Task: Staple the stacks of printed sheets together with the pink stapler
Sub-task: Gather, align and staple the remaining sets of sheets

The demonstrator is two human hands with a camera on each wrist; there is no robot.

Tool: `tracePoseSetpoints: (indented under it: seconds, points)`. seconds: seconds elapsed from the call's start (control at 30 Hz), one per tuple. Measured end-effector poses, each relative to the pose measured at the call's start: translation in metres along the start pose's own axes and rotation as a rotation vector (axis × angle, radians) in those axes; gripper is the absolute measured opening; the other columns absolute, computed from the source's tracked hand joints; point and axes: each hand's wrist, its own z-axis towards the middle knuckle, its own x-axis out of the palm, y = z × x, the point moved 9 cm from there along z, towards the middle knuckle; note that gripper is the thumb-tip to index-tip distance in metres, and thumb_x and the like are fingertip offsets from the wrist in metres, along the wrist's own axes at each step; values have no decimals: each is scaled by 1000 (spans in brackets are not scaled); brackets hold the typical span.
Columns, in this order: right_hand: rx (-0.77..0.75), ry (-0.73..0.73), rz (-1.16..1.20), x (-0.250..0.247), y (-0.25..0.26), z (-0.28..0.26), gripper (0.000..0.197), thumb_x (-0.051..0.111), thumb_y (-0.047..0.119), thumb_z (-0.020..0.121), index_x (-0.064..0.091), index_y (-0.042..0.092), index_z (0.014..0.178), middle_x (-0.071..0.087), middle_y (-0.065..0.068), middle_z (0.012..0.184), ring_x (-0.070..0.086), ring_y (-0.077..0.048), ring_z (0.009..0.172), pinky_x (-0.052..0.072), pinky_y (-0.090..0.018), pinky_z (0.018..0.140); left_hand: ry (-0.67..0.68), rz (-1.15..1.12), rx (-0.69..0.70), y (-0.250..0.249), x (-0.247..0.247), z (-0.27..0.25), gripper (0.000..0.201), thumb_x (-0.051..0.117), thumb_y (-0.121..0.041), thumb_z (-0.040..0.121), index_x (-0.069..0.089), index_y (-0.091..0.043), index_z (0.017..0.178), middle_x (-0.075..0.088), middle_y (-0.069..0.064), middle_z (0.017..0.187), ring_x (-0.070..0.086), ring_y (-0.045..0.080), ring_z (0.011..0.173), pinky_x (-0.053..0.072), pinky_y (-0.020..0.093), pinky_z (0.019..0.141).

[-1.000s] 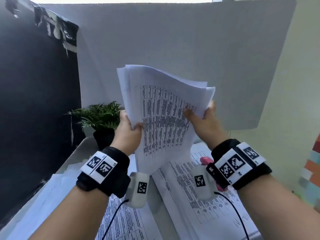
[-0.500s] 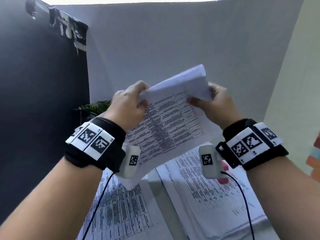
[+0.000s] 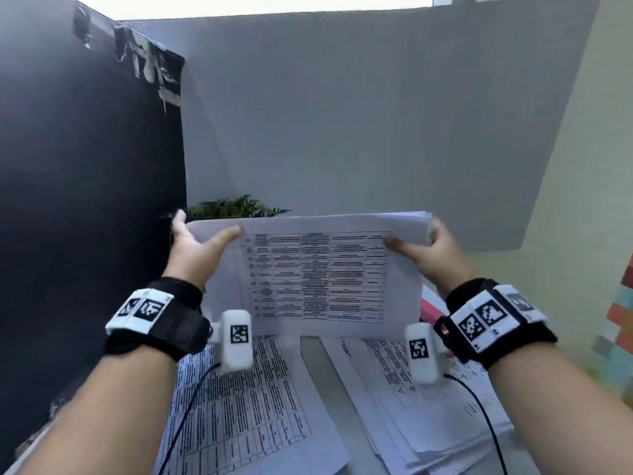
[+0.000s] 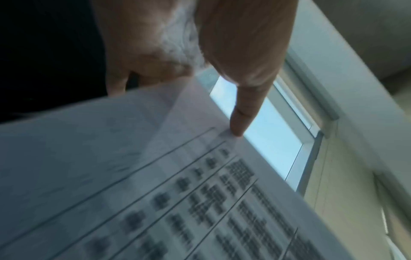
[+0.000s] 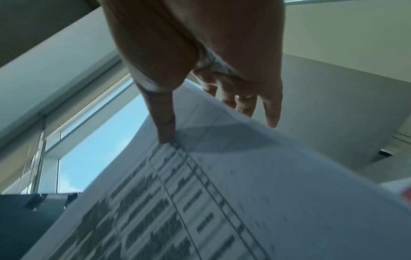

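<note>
Paper stack [image 3: 318, 275], long axis left-right and printed face toward the person, is pinched by left hand [image 3: 193, 245] and right hand [image 3: 435, 250].

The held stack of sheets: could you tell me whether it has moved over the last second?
Yes. The stack of sheets has turned from upright to landscape, its top edge level across the potted plant, gripped by left hand and right hand.
</note>
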Motion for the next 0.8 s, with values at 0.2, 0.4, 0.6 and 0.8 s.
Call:
tracePoseSetpoints:
  seconds: [0.2,0.4,0.6,0.8]
  points:
    - [-7,-117,-41,0,-11,3,24,69,46,79,59,31,95,68,0,103,66,-23,97,52,-50,87,-10,-57,70,12,10,0,45,60,-13,88,33,-29,120,63,12,112,64,26,95,54,45,79]
    - [19,-82,-76,6,-27,10,34,68,46,77,55,25,101,66,-1,106,63,-24,100,50,-50,91,21,-18,63,23,20,6,45,61,-11,87,34,-20,122,58,9,117,59,25,105,49,46,93]
    - [7,-31,-128,12,-26,10,18,56,35,91,53,27,107,66,-1,108,63,-24,100,50,-50,91,-9,74,86,20,21,8,42,55,-10,91,35,-10,128,53,10,120,54,24,107,44,35,90]
    - [-40,155,-31,37,-4,-3,7,56,30,92,54,34,98,69,-1,105,65,-24,101,48,-52,92,-133,432,569,-68,29,-23,71,59,-35,84,27,-18,145,28,12,147,25,25,136,19,44,115]
